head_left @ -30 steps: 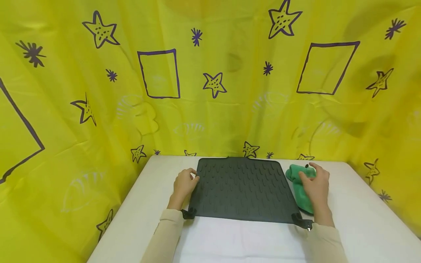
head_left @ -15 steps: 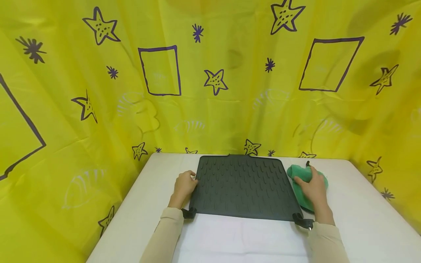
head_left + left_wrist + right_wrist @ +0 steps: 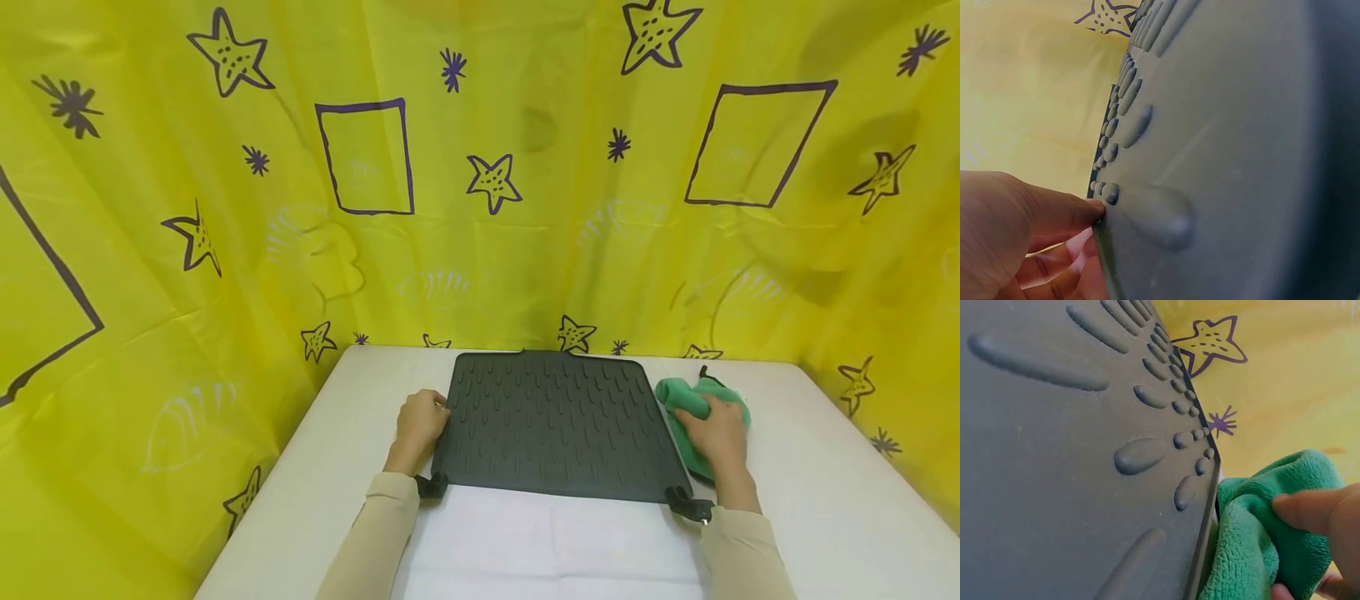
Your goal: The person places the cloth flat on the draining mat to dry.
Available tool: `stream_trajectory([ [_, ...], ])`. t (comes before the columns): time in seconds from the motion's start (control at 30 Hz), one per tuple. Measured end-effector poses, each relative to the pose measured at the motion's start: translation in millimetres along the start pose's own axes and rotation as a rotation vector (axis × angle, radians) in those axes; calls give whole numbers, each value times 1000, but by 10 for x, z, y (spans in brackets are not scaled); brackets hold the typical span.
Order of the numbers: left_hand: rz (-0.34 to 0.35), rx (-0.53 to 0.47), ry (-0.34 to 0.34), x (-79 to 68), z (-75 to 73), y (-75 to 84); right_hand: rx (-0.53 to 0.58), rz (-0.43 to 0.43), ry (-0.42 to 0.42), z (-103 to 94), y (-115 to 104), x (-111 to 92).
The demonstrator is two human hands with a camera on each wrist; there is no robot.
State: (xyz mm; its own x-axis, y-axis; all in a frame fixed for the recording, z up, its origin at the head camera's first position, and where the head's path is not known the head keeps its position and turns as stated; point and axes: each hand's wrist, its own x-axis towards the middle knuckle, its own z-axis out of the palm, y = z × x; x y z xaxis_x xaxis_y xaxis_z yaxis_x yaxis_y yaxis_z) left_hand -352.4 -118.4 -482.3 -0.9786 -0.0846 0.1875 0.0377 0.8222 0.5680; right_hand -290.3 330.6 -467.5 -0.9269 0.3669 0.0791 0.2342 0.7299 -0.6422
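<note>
A dark grey draining mat (image 3: 558, 433) with raised oval ridges lies in the middle of the white table. My left hand (image 3: 420, 427) pinches its left edge; in the left wrist view the thumb (image 3: 1069, 212) is on the rim and curled fingers sit below it. Along the mat's right side is a green cloth (image 3: 684, 396), bunched and partly rolled. My right hand (image 3: 720, 433) grips this cloth, and the right wrist view shows the thumb (image 3: 1310, 509) pressing into its folds. Part of the cloth is hidden under that hand.
The white table (image 3: 330, 450) runs around the mat to a yellow curtain (image 3: 525, 250) with drawn stars and frames, behind and at both sides. Dark wrist straps (image 3: 431, 486) sit near the mat's front corners. Behind the cloth a small black loop (image 3: 705, 373) sticks up.
My right hand has come down onto the green cloth and taken hold of it, and the cloth's folds have shifted. My left hand stays at the mat's left edge. The head view has tilted slightly.
</note>
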Motion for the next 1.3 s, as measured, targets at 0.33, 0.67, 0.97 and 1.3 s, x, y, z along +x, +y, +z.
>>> stream_trajectory([
  [0.33,-7,-21,-18,-35,-11,-45,27,26,139,-75,44,3],
  [0.67,50,-2,-1,-24,2,-46,152,29,291,-329,-128,-99],
  [0.97,48,0,-4,-6,-18,-32,255,-68,381,-428,-384,-151],
  [1.3,48,-10,-9,-6,-12,-39,288,-165,337,-451,-697,-247],
])
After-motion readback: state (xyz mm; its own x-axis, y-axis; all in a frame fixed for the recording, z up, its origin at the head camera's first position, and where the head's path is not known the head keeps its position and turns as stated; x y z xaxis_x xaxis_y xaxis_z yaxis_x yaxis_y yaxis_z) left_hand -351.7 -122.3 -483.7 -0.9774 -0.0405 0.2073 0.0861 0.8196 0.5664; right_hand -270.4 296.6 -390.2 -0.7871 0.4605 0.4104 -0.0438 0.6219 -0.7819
